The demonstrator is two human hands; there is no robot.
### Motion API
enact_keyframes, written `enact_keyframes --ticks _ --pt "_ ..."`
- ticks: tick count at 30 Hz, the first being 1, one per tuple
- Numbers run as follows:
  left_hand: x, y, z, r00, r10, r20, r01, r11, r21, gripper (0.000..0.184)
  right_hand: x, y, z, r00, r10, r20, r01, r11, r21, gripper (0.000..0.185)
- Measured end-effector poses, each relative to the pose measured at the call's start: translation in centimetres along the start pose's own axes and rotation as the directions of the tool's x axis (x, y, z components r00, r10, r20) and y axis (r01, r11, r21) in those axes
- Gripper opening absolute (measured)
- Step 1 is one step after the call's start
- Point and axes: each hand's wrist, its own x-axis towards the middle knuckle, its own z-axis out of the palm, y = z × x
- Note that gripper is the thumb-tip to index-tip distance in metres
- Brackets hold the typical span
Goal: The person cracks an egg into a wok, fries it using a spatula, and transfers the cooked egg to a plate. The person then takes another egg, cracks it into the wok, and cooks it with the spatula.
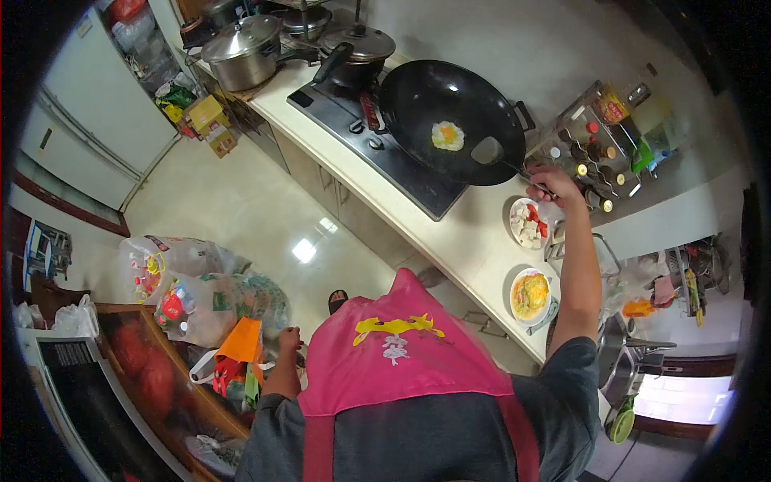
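My right hand (pixel 554 186) is closed around the handle of a spatula (pixel 487 151). The spatula's blade rests inside a large black wok (pixel 426 88) on the stove. A fried egg (pixel 447 136) with a yellow middle and white rim lies in the wok, left of the blade and apart from it. Below my right hand stands a plate of white cubes and red pieces (pixel 528 225). Nearer my body is a bowl of yellow food (pixel 530 296). My left hand (pixel 291 339) hangs low at my side, holding nothing visible, its fingers loosely bent and apart.
A gas stove (pixel 401 173) carries the wok and a lidded pot (pixel 357 52). A pressure cooker (pixel 241 52) stands farther left on the counter (pixel 450 241). Several bottles fill a rack (pixel 594 153) at the right. Plastic bags (pixel 209 297) crowd the floor near my left hand.
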Motion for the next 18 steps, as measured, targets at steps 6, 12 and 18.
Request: enact_keyframes --ticks 6,12,18 --pt "-0.7 0.2 -0.6 1.000 -0.028 0.011 0.028 1.000 -0.003 0.033 5.1 1.0 3.7 1.000 0.019 0.004 -0.019 0.990 0.138 0.044" --pt "-0.2 1.0 -0.8 0.998 0.016 0.059 -0.017 1.000 0.026 0.031 6.4 0.1 6.7 0.966 -0.111 -0.232 0.116 0.993 0.006 0.047" --pt "0.7 2.2 -0.6 0.997 0.009 0.074 -0.014 0.998 0.066 0.029 3.9 1.5 2.2 0.976 -0.078 -0.206 0.069 0.996 -0.053 0.043"
